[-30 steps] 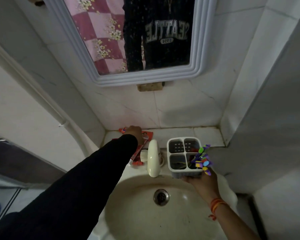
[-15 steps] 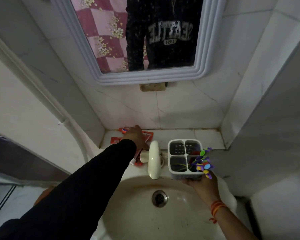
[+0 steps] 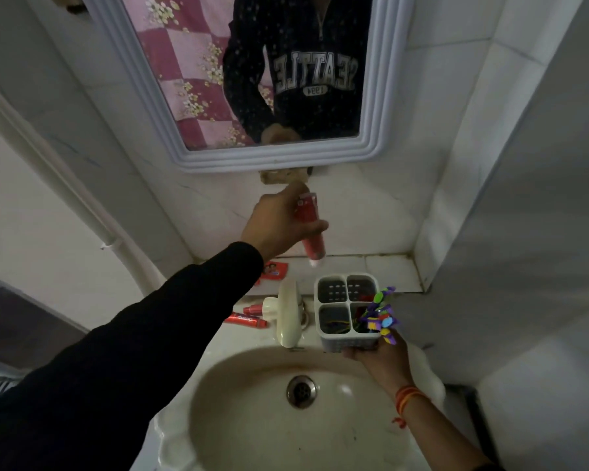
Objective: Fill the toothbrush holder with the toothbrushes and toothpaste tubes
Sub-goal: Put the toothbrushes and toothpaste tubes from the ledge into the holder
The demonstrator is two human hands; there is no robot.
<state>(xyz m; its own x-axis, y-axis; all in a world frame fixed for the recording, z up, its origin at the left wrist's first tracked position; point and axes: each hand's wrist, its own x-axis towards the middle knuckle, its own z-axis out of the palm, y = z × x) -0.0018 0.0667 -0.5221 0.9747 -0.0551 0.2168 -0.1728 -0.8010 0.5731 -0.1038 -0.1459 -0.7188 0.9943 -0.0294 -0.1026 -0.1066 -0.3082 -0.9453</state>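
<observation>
We look down on a cream sink [image 3: 238,433] with a metal drain [image 3: 301,391] at its middle, set under a white-framed mirror [image 3: 385,96] on a tiled wall. A cream tap [image 3: 288,317] stands at the back rim of the sink.

Our left arm, in a black sleeve [image 3: 123,362], reaches forward and up. Our left hand [image 3: 279,226] is closed around a red tube [image 3: 310,232], thumb across its front and fingers behind; the tube hangs cap-down in the air, above and behind the holder [image 3: 347,316] and not touching it.

Our right hand [image 3: 381,358] grips the white holder from below at its near side, fingers curled under the base, keeping it upright beside the tap at the sink's back rim. It has four compartments. The near-right one holds brushes [image 3: 380,316] with bright purple, yellow and blue ends sticking out over the rim; we cannot tell what lies deep in the other cells.

On the ledge left of the tap lie more red tubes [image 3: 247,319], and behind them, just beyond the sleeve, a red packet [image 3: 274,269]. A red and orange thread [image 3: 407,397] circles our right wrist.
</observation>
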